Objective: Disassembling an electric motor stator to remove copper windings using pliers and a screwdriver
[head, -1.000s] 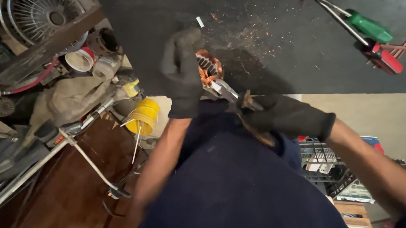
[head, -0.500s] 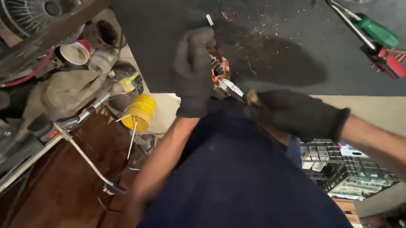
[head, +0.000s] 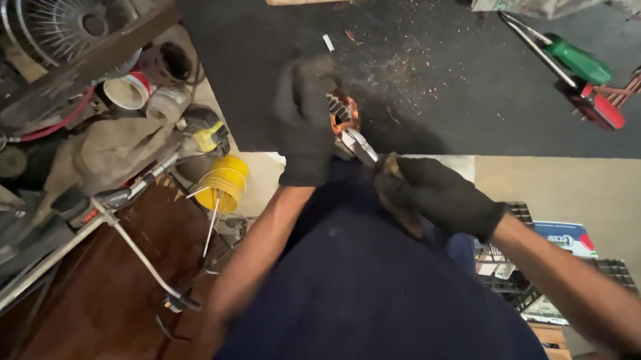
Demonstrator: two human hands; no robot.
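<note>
Fingers of our left hand (head: 304, 120), in a dark work glove, are wrapped around a small motor stator (head: 342, 113) wound with copper wire, holding it over the near edge of the black rubber mat (head: 454, 91). Our right hand (head: 441, 193), gloved the same way, is clenched on the handles of a pair of pliers (head: 360, 146), whose metal nose reaches up and left from our right fingers and meets the copper winding on the side of the stator that faces us. We cannot tell whether the nose is biting a strand or only resting on it.

Beyond our fingers, copper-coloured scraps (head: 413, 68) lie scattered on the mat. Far to the right of our right hand, well apart from it, lie a green-handled screwdriver (head: 575, 60) and a red-handled screwdriver (head: 598, 107), side by side. Left of our left hand and lower down, past the mat's edge, sits a yellow spool (head: 222, 182), and farther left a round wire fan guard (head: 70, 15) leans among the clutter. Under our right forearm a black plastic crate (head: 519, 277) shows.
</note>
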